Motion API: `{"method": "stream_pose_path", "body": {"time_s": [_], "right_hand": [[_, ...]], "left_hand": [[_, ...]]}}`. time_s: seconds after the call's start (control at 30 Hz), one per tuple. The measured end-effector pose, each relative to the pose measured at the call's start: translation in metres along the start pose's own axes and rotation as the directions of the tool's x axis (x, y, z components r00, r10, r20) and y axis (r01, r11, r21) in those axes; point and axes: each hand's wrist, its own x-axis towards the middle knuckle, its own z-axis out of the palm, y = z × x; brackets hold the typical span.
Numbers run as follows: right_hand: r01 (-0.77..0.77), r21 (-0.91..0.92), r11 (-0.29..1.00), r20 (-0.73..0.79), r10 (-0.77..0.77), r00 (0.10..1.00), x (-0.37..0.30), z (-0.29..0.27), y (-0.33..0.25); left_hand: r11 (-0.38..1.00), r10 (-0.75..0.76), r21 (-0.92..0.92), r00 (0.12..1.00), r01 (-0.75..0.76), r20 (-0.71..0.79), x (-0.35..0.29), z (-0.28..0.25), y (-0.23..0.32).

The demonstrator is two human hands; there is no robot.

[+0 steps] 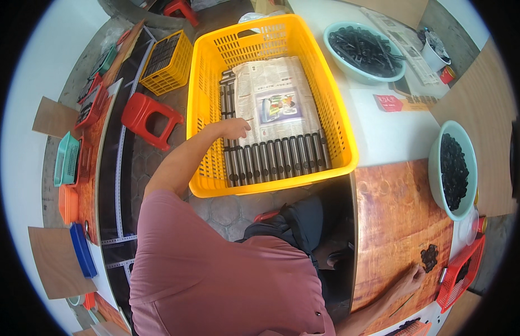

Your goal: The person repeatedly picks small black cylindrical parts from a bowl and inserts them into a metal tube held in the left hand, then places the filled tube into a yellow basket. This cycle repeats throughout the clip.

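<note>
My left hand (236, 128) reaches into a big yellow plastic basket (339, 112), its fingers curled at the edge of a sheet of newspaper (254, 78). Whether they hold anything is hidden. Just below that hand, a row of shiny metal cylinders (271, 159) with dark ends lies side by side; more stand out along the basket's left side, and the newspaper covers the middle. Far to the right, my right hand (412, 278) rests over the brown tabletop, fingers drawn together beside a small pile of black pieces (429, 257). What is between its fingertips is too small to make out.
Pale green basins of black parts (363, 49) and small black pieces (455, 171) stand on the right-hand tables. A red basket (462, 274) sits beyond my right hand. Left of the yellow basket are a red stool (150, 120) and a smaller filled yellow crate (167, 64).
</note>
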Motion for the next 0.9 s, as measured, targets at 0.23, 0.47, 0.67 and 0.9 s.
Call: {"method": "stream_pose_path", "body": {"time_s": [0.23, 0.47, 0.67, 0.9], "right_hand": [[-0.022, 0.064, 0.998, 0.022, 0.021, 1.0, 0.0, 0.001, 0.0], [-0.028, 0.06, 0.998, 0.004, 0.028, 1.0, 0.0, 0.001, 0.002], [-0.06, -0.008, 0.998, 0.038, 0.06, 0.997, 0.001, -0.004, 0.008], [-0.031, 0.017, 0.999, 0.023, 0.03, 0.999, -0.001, -0.001, 0.002]], "left_hand": [[0.995, -0.02, -0.092, 0.993, 0.031, 0.119, 0.003, 0.0, 0.013], [0.996, 0.024, -0.086, 0.997, -0.018, 0.075, 0.004, -0.001, 0.029], [0.99, 0.034, -0.139, 0.994, -0.02, 0.102, 0.006, -0.006, 0.066], [0.985, 0.047, -0.167, 0.998, -0.039, 0.045, 0.02, -0.002, 0.069]]}}
